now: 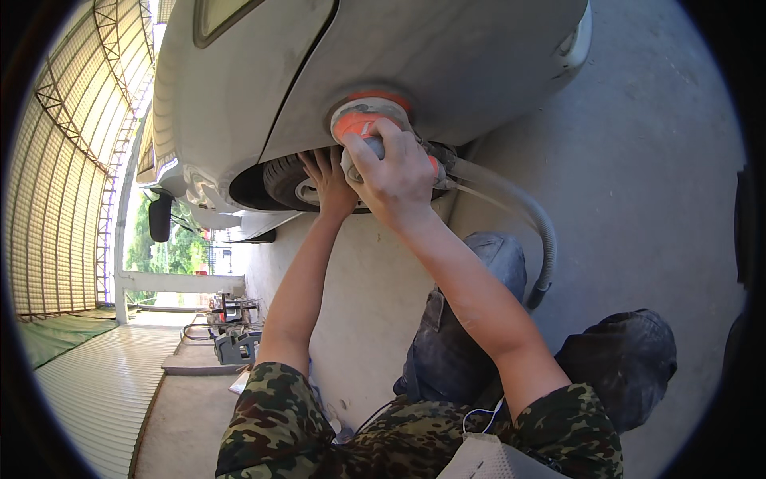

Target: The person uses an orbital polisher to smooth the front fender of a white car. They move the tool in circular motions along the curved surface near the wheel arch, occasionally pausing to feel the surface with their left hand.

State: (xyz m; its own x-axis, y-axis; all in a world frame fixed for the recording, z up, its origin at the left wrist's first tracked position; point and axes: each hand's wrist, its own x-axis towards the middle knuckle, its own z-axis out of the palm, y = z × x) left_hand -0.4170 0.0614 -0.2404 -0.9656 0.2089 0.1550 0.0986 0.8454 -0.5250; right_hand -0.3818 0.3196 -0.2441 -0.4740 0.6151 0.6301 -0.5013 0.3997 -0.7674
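Observation:
My right hand [395, 170] grips an orange and grey orbital sander [354, 124] from above. Its round pad lies against the dull grey car body panel [299, 129], just above the wheel arch. A ribbed dust hose [541, 221] and a thinner line run from the sander to the right and down. Beside the sander, my left hand [331, 185] reaches up to the lower edge of the panel, fingers spread, in front of the tyre [281, 179]. Whether its fingertips press on the panel edge or on the tyre cannot be made out. Part of the wheel is hidden by both hands.
The concrete floor [371, 269] spreads below the car, with my bent knees [497, 263] close to the hose. Grey workshop equipment [236, 347] stands at the left. A car bumper [577, 45] sticks out at upper right. A white cable [482, 412] hangs at my chest.

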